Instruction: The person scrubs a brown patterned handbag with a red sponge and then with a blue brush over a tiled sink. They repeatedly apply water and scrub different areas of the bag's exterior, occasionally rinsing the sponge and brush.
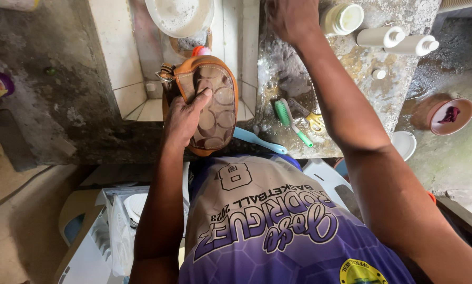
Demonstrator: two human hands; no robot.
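Fingers (168,122) of the left hand (182,120) are curled around the back of a small brown bag (215,105), with the thumb pressed flat across its patterned front, so the hand grips the bag and holds it upright just over the near edge of a tiled sink (123,68). The bag has tan leather trim and a strap ring at its upper left corner. The right hand (291,18) reaches far forward to the back of a wet stone counter (352,68); it is seen from behind and partly cut by the frame's edge, so whether its fingers are open or closed cannot be told. Just beside that hand lies a cream jar (342,19), and further right two cream bottles (396,41) lie on their sides, touching each other, with a small white cap (378,74) near them. On the near part of the counter, under the right forearm, lie a green scrubbing brush (291,121) and a pair of scissors with yellow handles (310,118), close together. A light blue handle (258,140) pokes out from behind the bag along the counter's front edge. At the back of the sink sits a white basin (179,16) holding soapy water. Down on the ground to the right stands a pink bowl (450,117) with something dark red in it, well apart from both hands. The person wears a purple and grey jersey (267,221).
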